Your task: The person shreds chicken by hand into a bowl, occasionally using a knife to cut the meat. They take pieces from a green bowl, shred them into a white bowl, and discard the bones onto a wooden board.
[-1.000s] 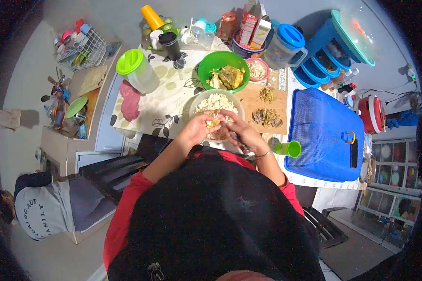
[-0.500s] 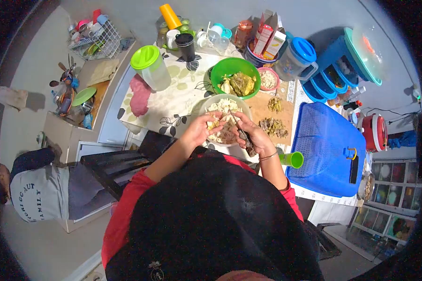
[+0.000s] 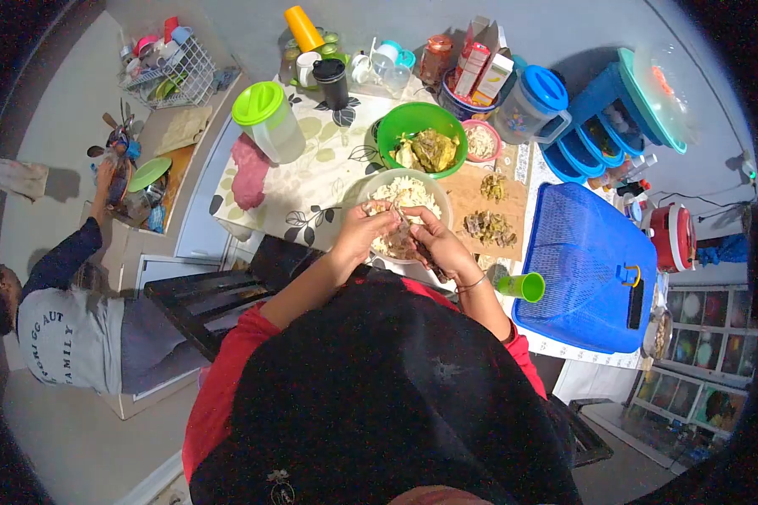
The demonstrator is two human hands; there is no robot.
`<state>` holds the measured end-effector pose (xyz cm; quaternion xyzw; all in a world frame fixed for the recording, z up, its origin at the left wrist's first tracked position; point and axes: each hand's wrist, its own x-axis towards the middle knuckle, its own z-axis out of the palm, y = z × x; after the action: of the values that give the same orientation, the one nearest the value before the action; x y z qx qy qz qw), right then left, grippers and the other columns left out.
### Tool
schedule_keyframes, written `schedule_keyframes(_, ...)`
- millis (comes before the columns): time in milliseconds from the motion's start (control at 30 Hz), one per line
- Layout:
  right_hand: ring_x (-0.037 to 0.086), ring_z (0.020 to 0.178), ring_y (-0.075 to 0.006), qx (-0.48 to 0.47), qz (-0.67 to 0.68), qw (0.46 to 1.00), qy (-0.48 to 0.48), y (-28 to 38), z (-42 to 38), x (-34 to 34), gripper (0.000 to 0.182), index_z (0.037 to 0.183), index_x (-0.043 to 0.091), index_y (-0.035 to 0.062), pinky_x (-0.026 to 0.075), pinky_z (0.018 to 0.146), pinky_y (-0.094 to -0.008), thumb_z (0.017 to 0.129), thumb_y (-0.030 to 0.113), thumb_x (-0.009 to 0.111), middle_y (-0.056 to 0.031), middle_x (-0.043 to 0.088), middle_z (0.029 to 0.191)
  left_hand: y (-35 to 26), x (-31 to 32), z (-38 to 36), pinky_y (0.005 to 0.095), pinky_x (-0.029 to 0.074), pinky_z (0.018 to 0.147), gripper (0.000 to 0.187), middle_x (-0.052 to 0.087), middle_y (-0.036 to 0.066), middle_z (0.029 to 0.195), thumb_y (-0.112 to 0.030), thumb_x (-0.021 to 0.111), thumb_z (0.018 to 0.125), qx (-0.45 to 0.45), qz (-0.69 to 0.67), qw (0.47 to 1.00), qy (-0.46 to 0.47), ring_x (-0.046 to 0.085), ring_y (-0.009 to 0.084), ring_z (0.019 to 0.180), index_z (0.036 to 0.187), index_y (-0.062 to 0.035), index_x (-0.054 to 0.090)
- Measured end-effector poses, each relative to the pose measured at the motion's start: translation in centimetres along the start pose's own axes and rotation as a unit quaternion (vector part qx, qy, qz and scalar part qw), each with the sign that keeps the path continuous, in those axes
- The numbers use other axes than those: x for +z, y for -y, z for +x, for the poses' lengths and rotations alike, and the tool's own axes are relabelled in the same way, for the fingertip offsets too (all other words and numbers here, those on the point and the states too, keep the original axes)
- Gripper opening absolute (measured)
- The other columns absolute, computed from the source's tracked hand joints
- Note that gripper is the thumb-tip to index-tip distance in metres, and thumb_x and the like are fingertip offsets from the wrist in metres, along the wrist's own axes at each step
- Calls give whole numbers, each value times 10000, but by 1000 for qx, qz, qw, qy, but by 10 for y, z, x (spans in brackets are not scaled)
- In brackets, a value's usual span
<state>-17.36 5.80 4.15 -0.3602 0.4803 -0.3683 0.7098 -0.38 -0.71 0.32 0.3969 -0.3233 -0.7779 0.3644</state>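
Observation:
Over a pale bowl (image 3: 429,195) of shredded whitish food, my left hand (image 3: 364,231) is closed, its fingers pinching a small piece of food. My right hand (image 3: 445,250) is wrapped round a dark knife (image 3: 430,263), and its fingertips nearly meet those of the left above the bowl. Behind stands a green bowl (image 3: 394,119) with large yellowish pieces that look like cooked meat. To the right, dark and yellowish scraps (image 3: 490,227) lie in two piles on a brown board (image 3: 459,192).
A blue mesh cover (image 3: 585,261) and a green cup (image 3: 526,287) are at the right. A lidded pitcher (image 3: 278,135) and pink cloth (image 3: 249,172) are at the left. A small pink bowl (image 3: 483,141) is behind the board. Another person (image 3: 72,328) is at the far-left counter.
My hands have come closer together, and the knife has tilted down and in. The other person has raised an arm toward the utensils on the counter.

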Motion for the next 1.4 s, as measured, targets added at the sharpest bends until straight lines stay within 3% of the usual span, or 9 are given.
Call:
schedule_keyframes(100, 412, 473, -54, -16, 15, 999, 23, -1, 3, 2, 302, 1270, 403, 178, 327, 403, -183, 969, 150, 399, -3, 490, 726, 0, -5, 3, 236, 524, 690, 183, 632, 89, 855, -37, 634, 826, 9, 11, 1000, 7, 618, 133, 717, 986, 32, 578)
schedule_keyframes(200, 416, 471, -61, -7, 163, 985, 51, 15, -5, 4, 296, 1265, 402, 165, 333, 404, -192, 970, 137, 386, -12, 497, 738, -4, -4, 4, 236, 528, 679, 196, 635, 104, 843, -15, 633, 816, 25, -13, 999, -20, 627, 150, 717, 982, 64, 565)
schedule_keyframes(300, 417, 470, -70, -5, 29, 998, 55, 1, 5, 1, 293, 1265, 393, 166, 338, 403, -198, 972, 142, 383, -15, 492, 736, 2, -6, 3, 245, 532, 674, 208, 635, 124, 838, 2, 635, 807, 48, -20, 998, -33, 639, 173, 726, 977, 91, 553)
schedule_keyframes(400, 417, 473, -73, -29, 77, 996, 17, 2, 13, -11, 302, 1276, 375, 175, 341, 405, -196, 974, 155, 387, -11, 485, 728, -4, -4, 1, 253, 535, 677, 214, 634, 141, 844, 13, 638, 799, 26, -25, 996, -77, 647, 188, 755, 975, 100, 551)
schedule_keyframes(500, 411, 469, -70, 21, 32, 997, 66, -2, 12, -2, 310, 1285, 360, 188, 341, 402, -196, 977, 165, 386, -8, 480, 724, -9, -2, -4, 259, 539, 686, 214, 633, 142, 853, 19, 637, 795, 35, -23, 998, -44, 649, 193, 766, 975, 97, 552)
schedule_keyframes(900, 395, 448, -72, 7, 11, 1000, 9, -10, 19, 1, 298, 1270, 343, 219, 325, 386, -199, 979, 169, 382, -10, 468, 724, -7, -8, -4, 276, 498, 853, 256, 621, 133, 997, -52, 562, 854, 7, -2, 999, -37, 614, 189, 945, 1073, 80, 548)
schedule_keyframes(1200, 404, 452, -80, 4, -1, 1000, -29, -22, 21, 5, 249, 1180, 288, 175, 319, 369, -209, 967, 207, 412, -25, 473, 723, -12, -11, 0, 302, 498, 874, 212, 593, 139, 1066, -60, 545, 875, -100, -164, 981, 13, 596, 202, 980, 1045, 65, 561)
schedule_keyframes(1367, 404, 450, -79, -21, 41, 999, -5, -10, 17, -3, 285, 1227, 292, 187, 311, 367, -201, 970, 220, 411, -20, 478, 734, -11, -10, -3, 297, 479, 906, 258, 609, 118, 1060, -75, 558, 872, -75, -36, 996, 24, 600, 189, 994, 1101, 44, 555)
schedule_keyframes(1400, 436, 473, -80, -3, 49, 999, 23, 2, 8, 2, 364, 1320, 299, 206, 333, 376, -197, 972, 193, 405, -20, 482, 734, -11, -8, -6, 299, 480, 905, 260, 614, 118, 1051, -76, 557, 873, -58, 7, 998, 27, 602, 192, 989, 1103, 44, 556)
